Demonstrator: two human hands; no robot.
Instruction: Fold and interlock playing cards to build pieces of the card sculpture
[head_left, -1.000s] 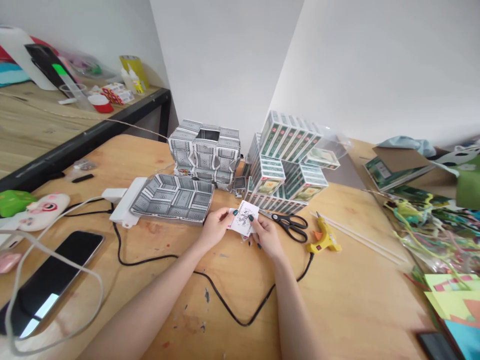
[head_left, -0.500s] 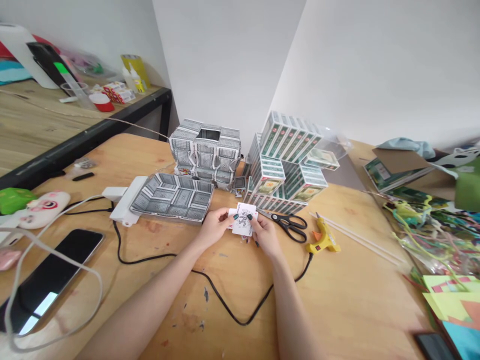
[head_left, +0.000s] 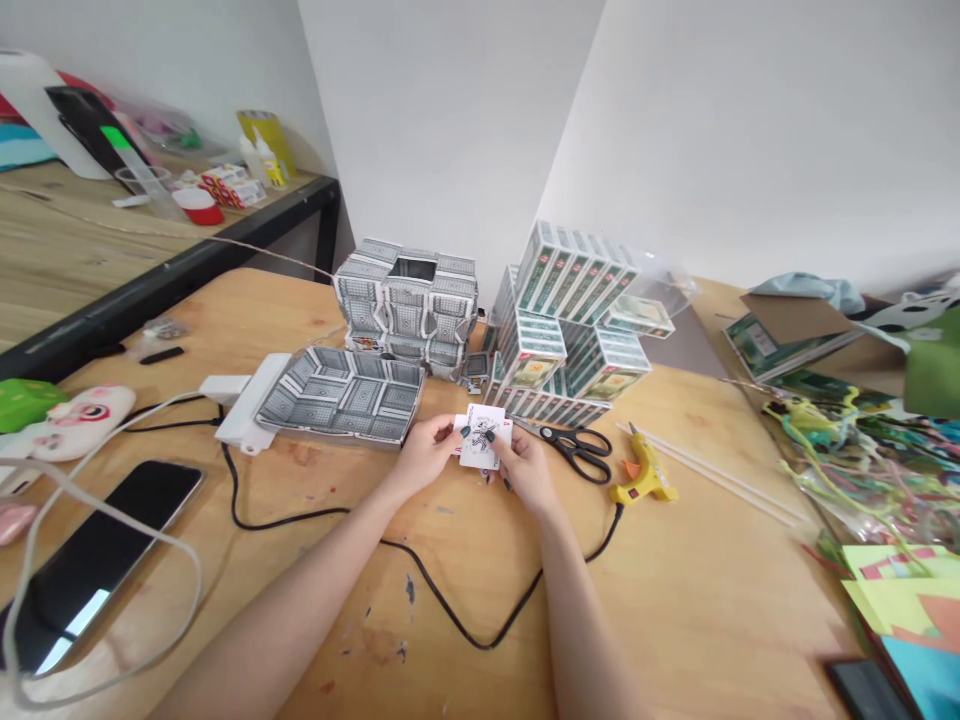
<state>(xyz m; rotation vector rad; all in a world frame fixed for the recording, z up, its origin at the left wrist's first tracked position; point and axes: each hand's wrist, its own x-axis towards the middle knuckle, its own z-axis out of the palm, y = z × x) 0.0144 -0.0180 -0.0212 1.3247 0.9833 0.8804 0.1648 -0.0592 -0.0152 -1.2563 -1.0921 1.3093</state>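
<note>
Between both hands, low over the wooden table, is a small group of playing cards [head_left: 480, 452], a joker face up on top and an ace showing behind it. My left hand [head_left: 427, 452] pinches the cards' left side, thumb on the joker. From the right, my right hand [head_left: 527, 468] grips the other side, its thumb also on the joker's face. Behind my left hand lies a shallow tray of grey-backed cards [head_left: 349, 395]. Black-handled scissors [head_left: 581, 447] lie just right of my right hand, their blades partly behind it.
A block-shaped structure of folded cards [head_left: 409, 300] stands at the back. Beside it are stacked card boxes [head_left: 570, 330]. A yellow glue gun [head_left: 645, 472] with its black cord [head_left: 457, 625] crosses the front. A phone [head_left: 105, 560] lies left; craft scraps [head_left: 862, 450] pile up right.
The cards have shifted slightly against each other in my fingers, and the ace's corner now shows at the joker's upper right. Both hands keep their hold; the view has moved a little.
</note>
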